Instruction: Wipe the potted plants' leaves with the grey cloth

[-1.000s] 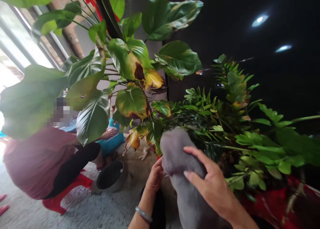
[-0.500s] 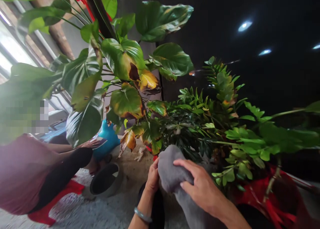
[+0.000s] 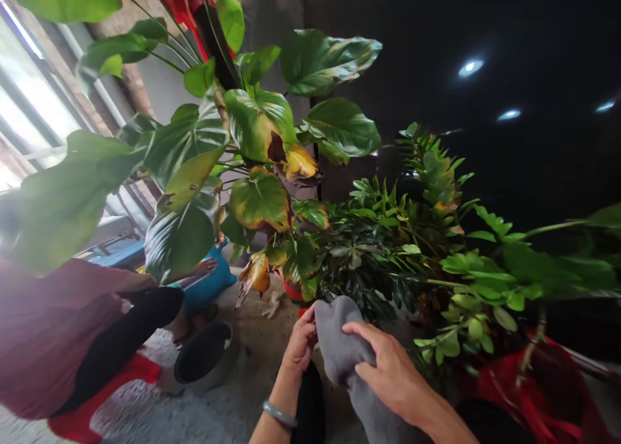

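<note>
Gray cloth (image 3: 339, 347): near 6 o'clock in view | left hand (image 3: 299, 345): fingers clamped on its 9 o'clock edge | right hand (image 3: 396, 376): thumb and index apart, touching its 3 o'clock side, can't tell if clamped

head-worn view | forward, down | near left grip (image 3: 299, 344), right grip (image 3: 395, 369)

Grey floor (image 3: 160, 408), dark bucket (image 3: 224, 369), red stool (image 3: 104, 391)
</note>
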`<state>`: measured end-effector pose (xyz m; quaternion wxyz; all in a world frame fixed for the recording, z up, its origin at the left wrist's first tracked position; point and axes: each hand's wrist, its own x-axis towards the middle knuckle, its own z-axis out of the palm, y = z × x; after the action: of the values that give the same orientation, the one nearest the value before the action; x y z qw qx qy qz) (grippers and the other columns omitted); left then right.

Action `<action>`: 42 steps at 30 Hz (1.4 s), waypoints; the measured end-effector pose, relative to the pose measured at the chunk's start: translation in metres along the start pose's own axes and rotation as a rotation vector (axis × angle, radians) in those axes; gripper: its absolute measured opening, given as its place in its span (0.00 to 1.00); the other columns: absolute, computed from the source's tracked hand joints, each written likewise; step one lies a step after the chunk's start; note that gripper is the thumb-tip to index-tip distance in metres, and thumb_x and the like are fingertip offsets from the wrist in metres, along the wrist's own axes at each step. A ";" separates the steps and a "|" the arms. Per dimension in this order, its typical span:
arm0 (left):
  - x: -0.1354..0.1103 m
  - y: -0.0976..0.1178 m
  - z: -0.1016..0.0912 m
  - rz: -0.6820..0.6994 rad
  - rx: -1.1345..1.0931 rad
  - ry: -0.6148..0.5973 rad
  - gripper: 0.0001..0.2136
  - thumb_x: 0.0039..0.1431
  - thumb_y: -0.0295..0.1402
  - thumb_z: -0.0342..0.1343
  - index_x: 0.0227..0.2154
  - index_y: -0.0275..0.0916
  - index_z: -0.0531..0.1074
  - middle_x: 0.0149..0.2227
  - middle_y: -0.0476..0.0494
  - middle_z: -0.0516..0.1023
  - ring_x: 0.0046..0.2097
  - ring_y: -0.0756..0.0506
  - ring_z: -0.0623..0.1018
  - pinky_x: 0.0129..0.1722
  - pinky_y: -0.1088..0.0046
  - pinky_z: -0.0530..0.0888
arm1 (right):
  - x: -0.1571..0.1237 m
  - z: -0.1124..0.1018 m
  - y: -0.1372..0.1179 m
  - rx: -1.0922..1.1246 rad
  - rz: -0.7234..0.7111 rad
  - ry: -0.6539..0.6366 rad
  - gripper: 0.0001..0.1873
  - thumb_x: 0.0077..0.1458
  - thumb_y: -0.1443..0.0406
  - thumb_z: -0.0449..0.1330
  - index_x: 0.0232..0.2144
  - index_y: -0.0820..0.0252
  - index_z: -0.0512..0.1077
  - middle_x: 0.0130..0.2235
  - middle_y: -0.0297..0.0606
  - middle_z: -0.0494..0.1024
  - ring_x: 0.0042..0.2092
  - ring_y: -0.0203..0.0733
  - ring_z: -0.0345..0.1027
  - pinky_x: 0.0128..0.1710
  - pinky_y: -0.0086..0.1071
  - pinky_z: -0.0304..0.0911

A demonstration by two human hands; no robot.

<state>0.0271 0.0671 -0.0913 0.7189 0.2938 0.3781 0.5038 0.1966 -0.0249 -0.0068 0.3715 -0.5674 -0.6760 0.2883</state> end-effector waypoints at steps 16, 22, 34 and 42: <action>0.011 -0.004 -0.014 -0.012 0.046 0.004 0.30 0.33 0.23 0.59 0.47 0.39 0.76 0.28 0.46 0.80 0.27 0.49 0.72 0.30 0.75 0.66 | -0.002 -0.001 -0.009 -0.044 -0.029 -0.056 0.33 0.33 0.75 0.51 0.44 0.55 0.74 0.47 0.39 0.79 0.50 0.47 0.71 0.52 0.39 0.63; 0.013 -0.006 -0.013 0.055 0.039 -0.007 0.25 0.35 0.28 0.61 0.43 0.35 0.78 0.29 0.41 0.79 0.32 0.46 0.73 0.29 0.74 0.65 | 0.025 -0.044 -0.045 0.040 -0.196 0.333 0.24 0.45 0.69 0.55 0.48 0.55 0.71 0.49 0.39 0.76 0.51 0.45 0.68 0.53 0.37 0.61; 0.011 -0.001 -0.004 0.007 0.009 0.055 0.21 0.30 0.26 0.61 0.35 0.38 0.80 0.27 0.44 0.79 0.30 0.46 0.74 0.34 0.70 0.68 | -0.008 -0.011 -0.021 -0.110 -0.111 -0.123 0.33 0.38 0.75 0.51 0.48 0.53 0.72 0.49 0.39 0.77 0.51 0.46 0.69 0.52 0.37 0.62; 0.014 -0.003 -0.005 0.049 0.032 0.052 0.24 0.32 0.28 0.64 0.39 0.34 0.79 0.28 0.41 0.78 0.33 0.45 0.74 0.29 0.72 0.67 | 0.041 -0.026 -0.018 -0.007 -0.156 0.411 0.24 0.44 0.71 0.53 0.47 0.57 0.71 0.48 0.42 0.76 0.50 0.48 0.69 0.53 0.43 0.62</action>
<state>0.0272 0.0791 -0.1002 0.6916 0.3014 0.3972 0.5227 0.2049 0.0108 0.0294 0.5207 -0.5614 -0.6289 0.1348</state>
